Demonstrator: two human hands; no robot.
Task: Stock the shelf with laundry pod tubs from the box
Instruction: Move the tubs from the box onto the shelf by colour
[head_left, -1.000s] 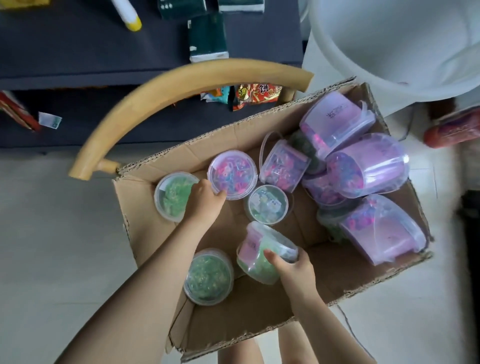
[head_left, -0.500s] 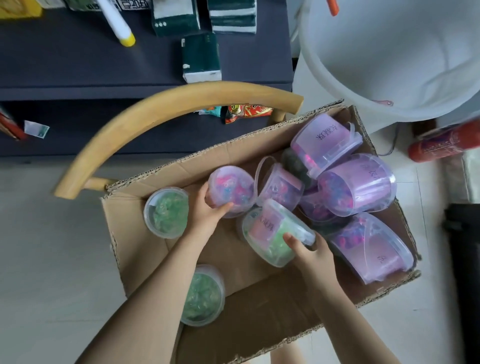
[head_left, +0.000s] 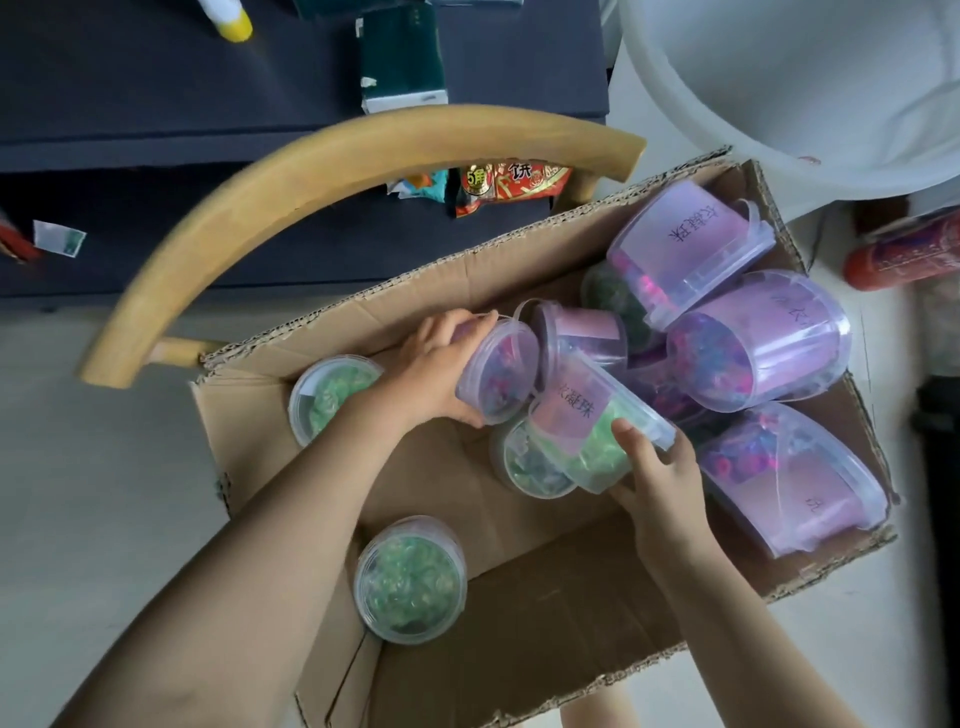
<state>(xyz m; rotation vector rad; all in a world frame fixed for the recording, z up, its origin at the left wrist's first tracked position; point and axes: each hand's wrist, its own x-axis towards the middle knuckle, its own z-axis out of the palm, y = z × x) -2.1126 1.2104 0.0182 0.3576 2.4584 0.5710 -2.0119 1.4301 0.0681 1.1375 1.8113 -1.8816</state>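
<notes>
Two at once: left hand (head_left: 434, 371) wraps the small clear tub of pink-purple pods (head_left: 501, 374), right hand (head_left: 662, 486) clamps the clear green-pod tub (head_left: 587, 436), both tilted inside the brown cardboard box (head_left: 363, 306), presumably shelf-bound.

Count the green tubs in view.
5: far-left tub, near tub, held tub in the right hand, upright tub beneath it, dark tub at the back. Others may hide under purple tubs.

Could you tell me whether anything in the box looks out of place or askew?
The large purple tubs lie tipped on their sides, piled together at the right end of the box, while small green tubs on the left stand upright. No spill or damage shows.
</notes>
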